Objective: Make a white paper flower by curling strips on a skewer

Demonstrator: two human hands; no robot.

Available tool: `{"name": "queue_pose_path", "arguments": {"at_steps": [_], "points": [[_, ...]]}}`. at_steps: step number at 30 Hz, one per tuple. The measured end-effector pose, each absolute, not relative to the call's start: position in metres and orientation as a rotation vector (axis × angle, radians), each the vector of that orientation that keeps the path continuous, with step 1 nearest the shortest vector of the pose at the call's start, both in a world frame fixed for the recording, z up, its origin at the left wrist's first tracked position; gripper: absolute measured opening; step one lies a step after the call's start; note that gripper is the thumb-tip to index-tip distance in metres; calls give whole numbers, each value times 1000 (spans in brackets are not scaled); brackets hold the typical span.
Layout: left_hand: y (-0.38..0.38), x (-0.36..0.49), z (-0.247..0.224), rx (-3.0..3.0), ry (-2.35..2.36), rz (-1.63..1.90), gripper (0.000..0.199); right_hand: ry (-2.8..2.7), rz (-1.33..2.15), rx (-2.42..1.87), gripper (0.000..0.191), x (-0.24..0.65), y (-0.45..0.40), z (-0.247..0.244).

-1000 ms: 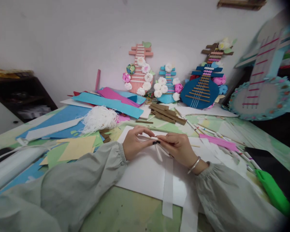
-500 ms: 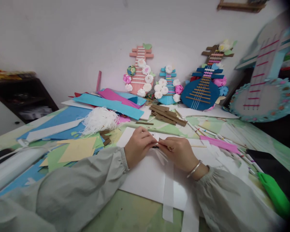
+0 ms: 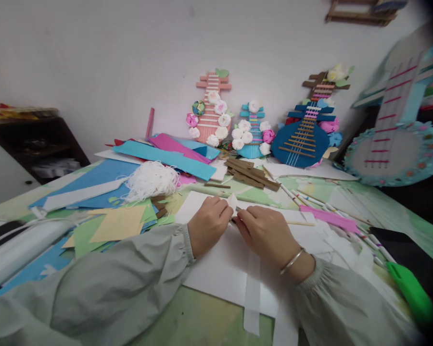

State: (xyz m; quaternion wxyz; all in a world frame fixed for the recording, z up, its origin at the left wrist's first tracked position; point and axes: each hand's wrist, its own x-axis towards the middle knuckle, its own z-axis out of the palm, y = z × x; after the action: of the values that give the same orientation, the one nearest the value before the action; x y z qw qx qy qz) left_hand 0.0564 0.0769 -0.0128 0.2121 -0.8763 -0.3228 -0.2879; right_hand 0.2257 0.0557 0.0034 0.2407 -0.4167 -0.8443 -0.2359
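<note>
A small piece of white paper [image 3: 232,201] stands up between the fingertips of my left hand [image 3: 210,225], which is closed in a pinch on it. My right hand [image 3: 265,228], with a bangle at the wrist, is closed just beside it, fingertips nearly touching the left ones. A thin wooden stick [image 3: 302,223] sticks out to the right from behind my right hand and seems to be gripped in it; its middle is hidden. Both hands are over a white board [image 3: 216,269], where a white paper strip [image 3: 252,298] hangs past the front edge.
White string [image 3: 152,180], cut coloured paper [image 3: 119,222] and a white tube [image 3: 25,254] lie to the left. Brown strips [image 3: 250,173] are behind the board. Decorated paper lutes [image 3: 301,139] lean on the wall. A black phone-like slab [image 3: 400,250] and a green object [image 3: 411,290] lie right.
The white paper now stands up above my left fingertips. My right hand has turned over more, back upward, and the stick has shifted slightly right. Loose white pieces below the fingers no longer show.
</note>
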Motion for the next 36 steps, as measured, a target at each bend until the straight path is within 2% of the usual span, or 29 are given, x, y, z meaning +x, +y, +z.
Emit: {"name": "queue_pose_path", "arguments": {"at_steps": [7,17,28,36], "points": [[76,57,-14,-2462,-916,-842,20,-2233,-766,-1102,30,223,53,4],[73,56,-13,-2401,-773,-873,31,-2248,-828,-1041,29,222,52,4],[71,57,-10,-2225,-738,-725,30,-2196,-762,-1183,30,222,49,7],[71,57,-10,-2275,-715,-764,30,-2204,-750,-1179,30,220,47,9]]}}
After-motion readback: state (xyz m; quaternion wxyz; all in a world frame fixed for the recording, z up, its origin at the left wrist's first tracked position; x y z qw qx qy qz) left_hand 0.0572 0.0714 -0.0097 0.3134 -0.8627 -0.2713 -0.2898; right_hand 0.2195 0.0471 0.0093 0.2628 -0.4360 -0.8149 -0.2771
